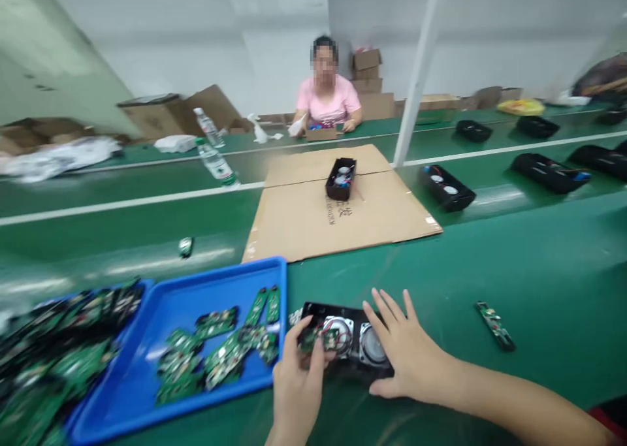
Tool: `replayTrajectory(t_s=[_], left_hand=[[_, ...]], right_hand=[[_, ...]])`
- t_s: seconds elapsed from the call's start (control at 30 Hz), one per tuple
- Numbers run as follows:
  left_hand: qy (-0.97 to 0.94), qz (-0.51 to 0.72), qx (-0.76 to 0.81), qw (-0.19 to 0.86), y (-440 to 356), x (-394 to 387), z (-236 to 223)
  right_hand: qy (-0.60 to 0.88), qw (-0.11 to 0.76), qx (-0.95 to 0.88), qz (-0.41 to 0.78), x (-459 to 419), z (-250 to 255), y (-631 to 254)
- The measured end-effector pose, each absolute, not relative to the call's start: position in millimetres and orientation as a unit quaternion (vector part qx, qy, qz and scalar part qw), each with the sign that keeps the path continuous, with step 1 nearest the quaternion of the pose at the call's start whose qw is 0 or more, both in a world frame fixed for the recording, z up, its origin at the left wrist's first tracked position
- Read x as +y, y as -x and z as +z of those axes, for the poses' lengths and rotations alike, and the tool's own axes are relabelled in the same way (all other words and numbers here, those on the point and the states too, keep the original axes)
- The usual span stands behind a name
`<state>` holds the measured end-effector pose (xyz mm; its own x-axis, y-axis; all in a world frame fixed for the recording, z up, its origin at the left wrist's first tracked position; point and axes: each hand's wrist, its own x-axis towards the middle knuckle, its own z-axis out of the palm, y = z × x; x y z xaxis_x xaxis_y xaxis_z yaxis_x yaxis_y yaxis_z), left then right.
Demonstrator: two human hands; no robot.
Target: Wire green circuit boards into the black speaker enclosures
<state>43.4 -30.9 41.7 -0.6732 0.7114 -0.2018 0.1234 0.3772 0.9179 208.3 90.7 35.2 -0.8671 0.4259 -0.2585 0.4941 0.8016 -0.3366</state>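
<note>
In front of me on the green bench lies a black speaker housing (pixel 356 350) with two round speakers set in it. My left hand (pixel 300 367) pinches a green circuit board (pixel 329 339) over the housing's left end. Red wires run beside that board. My right hand (pixel 411 348) rests on the housing's right end, its fingers spread and its thumb at the front edge. Part of the right speaker is hidden under the fingers. To the right, a loose circuit board (pixel 496 326) lies on the bench.
A blue tray (pixel 132 394) of circuit boards stands at left, beside a heap of boards (pixel 53 361). Ahead, a cardboard sheet (pixel 294 221) carries another housing (pixel 341 179). Several black housings line the right side, near a white post (pixel 421 67). A person (pixel 327 100) sits opposite.
</note>
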Motion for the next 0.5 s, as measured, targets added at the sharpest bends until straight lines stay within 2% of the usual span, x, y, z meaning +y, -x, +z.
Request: replayTrajectory(t_s=[0.1,0.23,0.4,0.5], left_hand=[[-0.276,0.486,0.742,0.370,-37,-31,48],[-0.348,0.454,0.699,0.429,-21,-45,58],[-0.410,0.403,0.707,0.411,5,-54,73],[-0.463,0.342,0.720,0.388,18,-39,79]], right_hand=[[-0.268,0.079,0.946,-0.166,77,33,-200],[-0.282,-0.043,0.950,-0.128,77,27,-215],[-0.411,-0.182,0.893,-0.013,140,27,-272],[-0.517,-0.225,0.822,0.081,204,22,-339]])
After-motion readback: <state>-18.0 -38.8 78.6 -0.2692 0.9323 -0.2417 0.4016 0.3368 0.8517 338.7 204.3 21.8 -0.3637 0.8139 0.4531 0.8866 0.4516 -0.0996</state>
